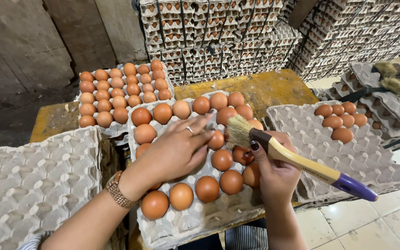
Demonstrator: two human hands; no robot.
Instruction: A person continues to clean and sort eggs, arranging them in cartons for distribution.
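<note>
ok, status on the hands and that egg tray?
Left hand flat over eggs in the middle tray. Right hand grips a brush, bristles at an egg. Nothing blocking; part-filled tray sits right.

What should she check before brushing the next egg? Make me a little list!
1. Brush held firmly in right hand: ok.
2. Left hand resting on the eggs in the middle tray: ok.
3. Bristles close to an egg: ok.
4. Egg under the left hand free of cracks: cannot tell, hidden.
5. Empty cups in the right tray: ok.
</note>
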